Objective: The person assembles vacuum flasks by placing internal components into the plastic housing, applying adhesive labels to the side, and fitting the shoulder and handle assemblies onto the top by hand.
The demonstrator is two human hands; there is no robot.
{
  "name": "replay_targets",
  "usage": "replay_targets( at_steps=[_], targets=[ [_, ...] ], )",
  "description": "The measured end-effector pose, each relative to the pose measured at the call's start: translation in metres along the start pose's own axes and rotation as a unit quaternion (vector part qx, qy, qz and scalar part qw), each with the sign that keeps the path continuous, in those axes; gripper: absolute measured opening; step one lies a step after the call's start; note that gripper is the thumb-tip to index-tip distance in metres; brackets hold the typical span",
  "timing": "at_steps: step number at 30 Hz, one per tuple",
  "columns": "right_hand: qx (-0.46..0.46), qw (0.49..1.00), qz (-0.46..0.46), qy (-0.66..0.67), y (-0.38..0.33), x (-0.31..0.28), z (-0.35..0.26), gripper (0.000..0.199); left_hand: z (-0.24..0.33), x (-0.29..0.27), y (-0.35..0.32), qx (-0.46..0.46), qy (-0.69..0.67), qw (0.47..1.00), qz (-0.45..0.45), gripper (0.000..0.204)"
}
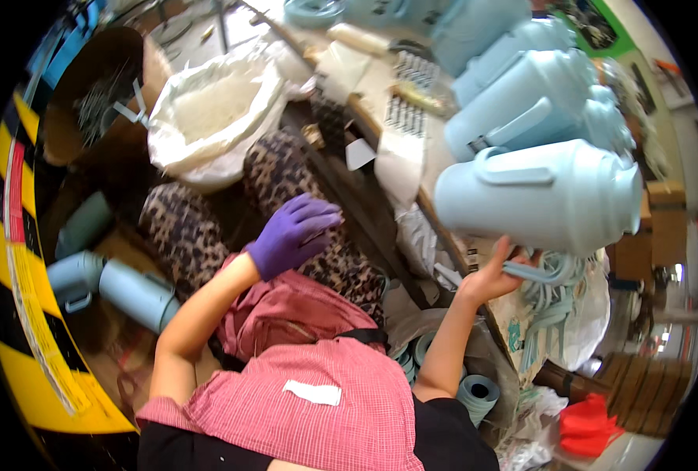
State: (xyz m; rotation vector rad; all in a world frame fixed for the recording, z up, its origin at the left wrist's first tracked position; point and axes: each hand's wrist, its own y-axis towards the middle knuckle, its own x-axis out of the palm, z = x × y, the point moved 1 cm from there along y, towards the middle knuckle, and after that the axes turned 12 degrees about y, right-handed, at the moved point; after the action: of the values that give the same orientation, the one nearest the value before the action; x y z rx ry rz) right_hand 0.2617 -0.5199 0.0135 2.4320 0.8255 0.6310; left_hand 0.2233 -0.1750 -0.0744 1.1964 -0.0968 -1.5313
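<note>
My left hand (294,234), in a purple glove, hovers over my lap with its fingers stretched out and slightly bent; I see nothing in it. My bare right hand (492,276) is at the bench edge, thumb up, fingers closed around a light-blue plastic handle (539,275). More loose handles (551,314) and straps are heaped right beside it. Just above this hand a light-blue vacuum jug (522,196) lies on its side, its fixed handle facing up. Further jugs (514,102) of the same kind lie behind it along the bench.
A white-lined sack (215,118) and a cardboard box (90,94) of metal pieces stand at the far left. Blue jug bodies (133,294) lie low on the left, near a yellow-black striped edge (31,314). Ribbed blue parts (477,392) sit under the bench, and a red cloth (588,426) lies lower right.
</note>
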Motion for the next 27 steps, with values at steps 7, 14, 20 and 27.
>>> replay_targets(
  at_steps=[7, 14, 20, 27],
  targets=[
    [-0.132, 0.979, 0.057, -0.142, 0.067, 0.012, 0.09, 0.058, 0.008, -0.062, -0.111, -0.208, 0.129, 0.937, 0.25, 0.012],
    [-0.214, 0.968, -0.12, -0.049, -0.032, -0.001, 0.048, 0.05, 0.008, -0.022, -0.461, -0.832, 0.155, 0.394, 0.359, 0.024],
    [-0.066, 0.831, -0.547, 0.075, -0.195, 0.098, -0.025, 0.024, 0.022, -0.04, -0.529, -0.863, 0.3, 0.4, 0.073, 0.017],
    [-0.002, 0.364, -0.825, 0.432, -0.388, 0.17, -0.127, 0.084, 0.126, -0.181, -0.263, -0.596, 0.534, 0.591, 0.1, 0.026]
  ],
)
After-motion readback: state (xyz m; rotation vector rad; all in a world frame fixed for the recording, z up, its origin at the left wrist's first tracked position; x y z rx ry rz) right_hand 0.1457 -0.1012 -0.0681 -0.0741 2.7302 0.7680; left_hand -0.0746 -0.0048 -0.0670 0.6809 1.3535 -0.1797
